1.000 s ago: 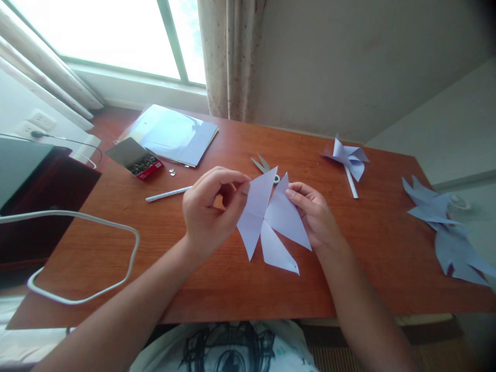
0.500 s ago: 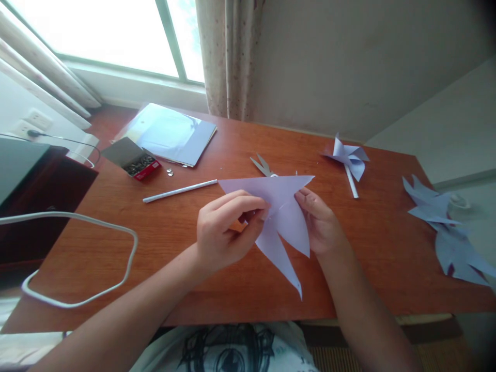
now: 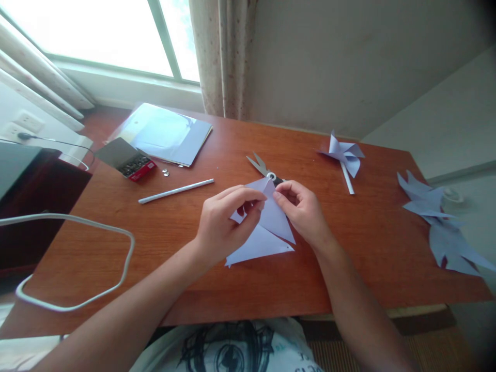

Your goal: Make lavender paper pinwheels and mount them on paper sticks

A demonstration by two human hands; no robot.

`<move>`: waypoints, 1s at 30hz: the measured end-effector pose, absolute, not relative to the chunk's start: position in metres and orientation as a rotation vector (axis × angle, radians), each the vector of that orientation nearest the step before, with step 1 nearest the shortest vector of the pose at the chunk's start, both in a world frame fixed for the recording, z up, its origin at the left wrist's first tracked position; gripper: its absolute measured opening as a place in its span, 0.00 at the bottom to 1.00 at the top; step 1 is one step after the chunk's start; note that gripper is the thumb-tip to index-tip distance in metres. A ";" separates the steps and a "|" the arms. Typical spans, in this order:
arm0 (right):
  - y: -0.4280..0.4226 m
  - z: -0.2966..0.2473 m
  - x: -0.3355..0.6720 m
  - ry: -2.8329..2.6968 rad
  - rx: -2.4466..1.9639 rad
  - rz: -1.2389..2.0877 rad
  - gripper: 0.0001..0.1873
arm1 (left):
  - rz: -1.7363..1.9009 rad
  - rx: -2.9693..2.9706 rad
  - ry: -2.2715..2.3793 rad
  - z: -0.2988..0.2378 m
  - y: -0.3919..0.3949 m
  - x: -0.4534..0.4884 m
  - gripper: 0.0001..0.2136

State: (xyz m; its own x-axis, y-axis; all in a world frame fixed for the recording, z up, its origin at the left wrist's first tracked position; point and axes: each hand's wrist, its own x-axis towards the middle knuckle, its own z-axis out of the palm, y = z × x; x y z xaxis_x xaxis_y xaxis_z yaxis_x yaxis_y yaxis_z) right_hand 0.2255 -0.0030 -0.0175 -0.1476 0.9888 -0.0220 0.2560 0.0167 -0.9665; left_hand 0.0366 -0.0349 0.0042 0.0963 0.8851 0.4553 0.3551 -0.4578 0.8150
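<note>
A pale sheet of paper cut into pointed blades, a pinwheel blank (image 3: 258, 245), is held up above the table in front of me. My left hand (image 3: 230, 219) is closed in a pinch at the paper's left side, its fingertips against the sheet near the middle. My right hand (image 3: 304, 212) pinches the sheet's right edge near its upper corner with thumb and forefinger. Whether a small pin sits in the left fingertips cannot be made out. Just behind the paper lie open scissors (image 3: 265, 169). A white paper stick (image 3: 176, 191) rests to the left.
A red box of tacks (image 3: 137, 165) stands open at left, with loose tacks (image 3: 166, 172) beside it. Behind are sheets in a clear sleeve (image 3: 163, 132). A finished pinwheel (image 3: 343, 155) and several cut paper blanks (image 3: 445, 227) lie right. A white cable (image 3: 129, 258) loops at left.
The pinwheel blank has been turned, so a corner now points up and a wide blade lies toward me. My right hand has shifted left along its edge. The view has moved slightly.
</note>
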 end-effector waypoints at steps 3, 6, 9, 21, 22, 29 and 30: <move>-0.003 -0.018 0.225 -1.474 -1.299 1.232 0.09 | 1.300 1.851 1.248 0.001 -0.033 0.037 0.04; -0.002 -0.017 0.224 -1.416 -1.269 1.291 0.09 | 1.245 1.836 1.283 -0.001 -0.031 0.038 0.03; -0.002 -0.014 0.224 -1.342 -1.246 1.378 0.09 | 1.198 1.834 1.306 -0.003 -0.029 0.037 0.04; -0.004 -0.012 0.220 -1.305 -1.236 1.416 0.09 | 1.214 1.824 1.293 -0.004 -0.028 0.036 0.05; -0.004 -0.012 0.220 -1.307 -1.234 1.419 0.09 | 1.226 1.798 1.294 -0.004 -0.028 0.036 0.05; -0.007 -0.014 0.219 -1.341 -1.198 1.424 0.09 | 1.208 1.679 1.295 -0.007 -0.027 0.037 0.06; -0.008 -0.013 0.218 -1.348 -1.192 1.421 0.09 | 1.207 1.659 1.291 -0.007 -0.027 0.038 0.07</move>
State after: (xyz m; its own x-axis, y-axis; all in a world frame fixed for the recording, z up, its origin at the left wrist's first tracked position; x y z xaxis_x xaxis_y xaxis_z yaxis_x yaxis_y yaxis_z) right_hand 0.2183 -0.0079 -0.0132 -0.2123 0.9727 -0.0937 0.0425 -0.0866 -0.9953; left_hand 0.0376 -0.0270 -0.0073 0.0684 0.9665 0.2475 0.3118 -0.2564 0.9149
